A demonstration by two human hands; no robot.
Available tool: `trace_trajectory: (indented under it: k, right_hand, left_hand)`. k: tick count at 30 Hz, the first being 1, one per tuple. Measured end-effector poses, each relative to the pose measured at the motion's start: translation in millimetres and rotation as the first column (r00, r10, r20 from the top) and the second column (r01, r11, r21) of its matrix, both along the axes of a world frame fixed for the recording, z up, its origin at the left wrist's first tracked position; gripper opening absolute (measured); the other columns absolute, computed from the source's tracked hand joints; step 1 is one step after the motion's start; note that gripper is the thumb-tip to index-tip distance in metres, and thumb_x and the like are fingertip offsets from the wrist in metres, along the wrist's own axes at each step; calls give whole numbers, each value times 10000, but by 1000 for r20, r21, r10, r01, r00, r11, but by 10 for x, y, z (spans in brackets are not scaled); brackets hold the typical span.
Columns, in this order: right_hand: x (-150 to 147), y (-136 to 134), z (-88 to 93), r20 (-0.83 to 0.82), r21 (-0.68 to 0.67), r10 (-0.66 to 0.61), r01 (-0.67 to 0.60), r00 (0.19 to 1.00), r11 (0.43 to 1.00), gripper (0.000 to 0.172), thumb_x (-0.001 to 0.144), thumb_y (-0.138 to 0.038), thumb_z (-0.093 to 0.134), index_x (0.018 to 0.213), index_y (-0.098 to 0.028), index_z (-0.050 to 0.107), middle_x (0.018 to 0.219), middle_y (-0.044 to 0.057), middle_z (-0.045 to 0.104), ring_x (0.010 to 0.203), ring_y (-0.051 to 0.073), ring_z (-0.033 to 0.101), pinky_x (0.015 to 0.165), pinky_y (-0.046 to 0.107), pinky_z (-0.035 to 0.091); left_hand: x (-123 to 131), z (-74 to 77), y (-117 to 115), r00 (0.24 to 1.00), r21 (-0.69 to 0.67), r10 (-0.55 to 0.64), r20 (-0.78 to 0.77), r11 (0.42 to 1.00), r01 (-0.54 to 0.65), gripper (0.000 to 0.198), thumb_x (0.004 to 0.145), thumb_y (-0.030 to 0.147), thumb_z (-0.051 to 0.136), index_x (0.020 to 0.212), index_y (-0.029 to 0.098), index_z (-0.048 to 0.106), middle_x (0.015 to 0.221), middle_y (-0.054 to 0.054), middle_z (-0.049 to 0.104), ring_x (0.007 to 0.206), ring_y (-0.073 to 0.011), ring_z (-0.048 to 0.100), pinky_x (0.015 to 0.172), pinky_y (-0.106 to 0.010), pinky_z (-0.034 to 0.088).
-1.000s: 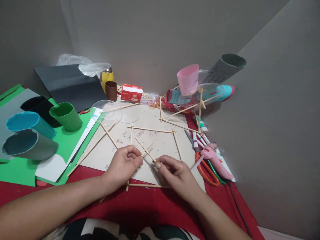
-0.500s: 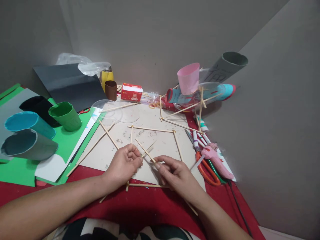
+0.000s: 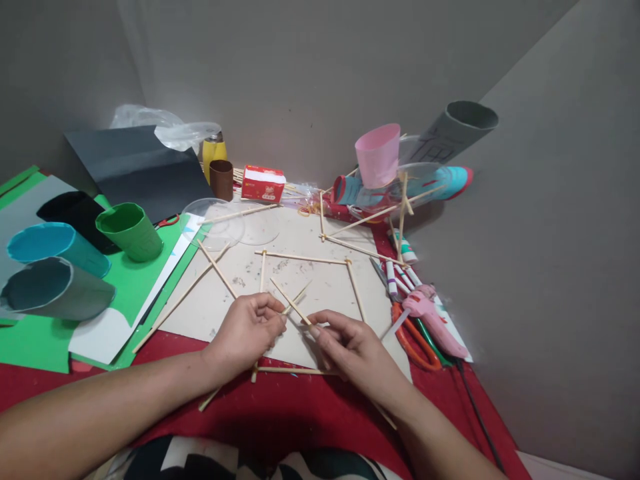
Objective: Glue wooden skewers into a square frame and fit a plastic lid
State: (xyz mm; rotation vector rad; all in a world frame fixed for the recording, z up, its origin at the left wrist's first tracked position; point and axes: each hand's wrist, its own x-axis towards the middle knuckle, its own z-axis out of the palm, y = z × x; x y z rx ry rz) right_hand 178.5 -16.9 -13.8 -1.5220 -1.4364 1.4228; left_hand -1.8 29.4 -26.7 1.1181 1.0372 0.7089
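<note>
My left hand is closed in a pinch on a thin wooden stick that points up to the right. My right hand pinches a second wooden stick that slants up to the left; the two sticks cross between my hands. Both hands hover over a beige cardboard sheet on which a square frame of sticks lies. The frame's near side passes under my wrists.
Paper tubes in green, blue and grey lie at the left on green paper. A pink glue gun, orange scissors and markers lie at the right. A pink cup and a stick structure stand behind.
The hands have stayed almost still. The stick in my left hand has tipped slightly upward and its tip shows more clearly past the crossing.
</note>
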Motion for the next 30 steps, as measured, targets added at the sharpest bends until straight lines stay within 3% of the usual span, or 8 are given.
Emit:
trace_trajectory:
  k: [30]
  right_hand:
    - [12,6,-12,-25,-5,-1,0,1000,1000,383,850,-537,545,891,-159,583,490,-82,369,435,69,296,408,193,227]
  left_hand:
    - [10,-11,-5,999,-39,29,25,999,-28,89,677,201,614,731,138,583,590,3,596,422,-60,442,431,-186,341]
